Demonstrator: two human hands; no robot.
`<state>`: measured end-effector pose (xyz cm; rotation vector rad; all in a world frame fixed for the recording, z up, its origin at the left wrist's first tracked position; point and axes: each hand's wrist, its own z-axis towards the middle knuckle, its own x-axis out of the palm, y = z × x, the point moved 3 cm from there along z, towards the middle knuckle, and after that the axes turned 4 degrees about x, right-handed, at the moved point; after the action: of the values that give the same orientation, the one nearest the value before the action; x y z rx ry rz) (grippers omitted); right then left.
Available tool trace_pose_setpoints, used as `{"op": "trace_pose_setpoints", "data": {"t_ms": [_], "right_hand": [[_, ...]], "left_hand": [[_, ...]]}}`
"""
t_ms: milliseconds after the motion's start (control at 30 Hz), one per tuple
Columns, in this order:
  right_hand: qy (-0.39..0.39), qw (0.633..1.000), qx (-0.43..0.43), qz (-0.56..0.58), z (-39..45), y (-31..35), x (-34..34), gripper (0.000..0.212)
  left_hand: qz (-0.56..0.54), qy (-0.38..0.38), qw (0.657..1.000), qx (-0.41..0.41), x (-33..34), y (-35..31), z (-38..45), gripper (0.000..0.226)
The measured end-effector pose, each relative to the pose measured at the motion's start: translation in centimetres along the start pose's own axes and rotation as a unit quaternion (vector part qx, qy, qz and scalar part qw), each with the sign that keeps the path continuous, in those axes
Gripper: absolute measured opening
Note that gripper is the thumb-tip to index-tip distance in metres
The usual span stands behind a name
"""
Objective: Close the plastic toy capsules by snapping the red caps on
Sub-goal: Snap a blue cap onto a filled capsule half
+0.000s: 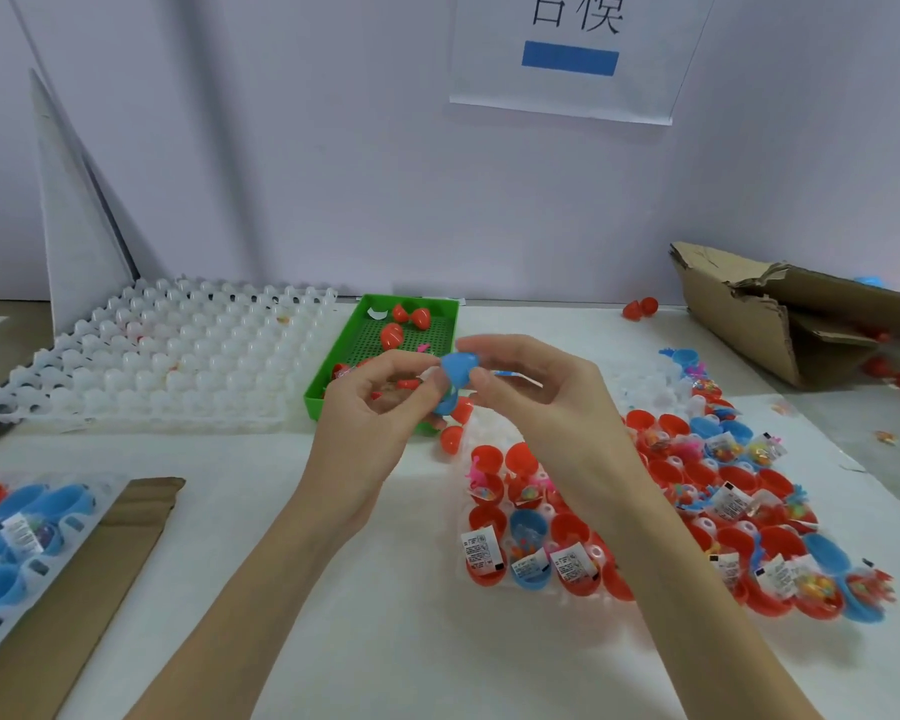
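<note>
Both my hands are raised over the middle of the table. My right hand [531,387] pinches a blue capsule half [458,368] between thumb and fingers. My left hand [370,402] has curled fingers touching the lower blue part [445,405] of the same capsule; a bit of red shows inside its palm. Open red and blue capsule halves [666,511] with small toys and paper slips sit in a clear tray to the right. Loose red caps [401,324] lie in a green tray [440,309] behind my hands. Two red caps [455,431] lie on the table below my hands.
A white empty capsule tray [178,356] lies at the back left. Blue and red capsules in a tray [17,537] and a cardboard strip [89,579] sit at the front left. A torn cardboard box [801,314] with red caps around it stands at the back right.
</note>
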<state>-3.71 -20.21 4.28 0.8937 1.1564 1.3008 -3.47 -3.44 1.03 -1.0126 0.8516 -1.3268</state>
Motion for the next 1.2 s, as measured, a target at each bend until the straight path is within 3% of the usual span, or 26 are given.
{"op": "trace_pose_setpoints", "data": {"t_ms": [200,467,733,1067,1200], "right_hand": [[-0.001,0.992,-0.076,-0.100,0.0,-0.3,0.3,0.028],[-0.036,0.995,-0.075,-0.063,-0.1,-0.8,0.6,0.027],[-0.060,0.998,-0.018,0.019,0.0,-1.1,-0.3,0.019],[-0.021,0.995,-0.079,-0.057,0.1,-0.9,0.3,0.031],[-0.029,0.990,-0.113,-0.083,-0.1,-0.7,0.7,0.032]], "left_hand": [[0.047,-0.043,0.998,0.015,-0.2,0.1,-0.1,0.018],[0.044,-0.024,0.999,0.020,-0.4,-0.2,0.0,0.011],[0.057,0.047,0.997,0.035,0.5,-0.9,-0.3,0.026],[-0.043,-0.036,0.998,-0.028,-0.6,0.0,0.0,0.016],[-0.063,-0.021,0.997,-0.041,-0.6,0.0,0.2,0.018]]}}
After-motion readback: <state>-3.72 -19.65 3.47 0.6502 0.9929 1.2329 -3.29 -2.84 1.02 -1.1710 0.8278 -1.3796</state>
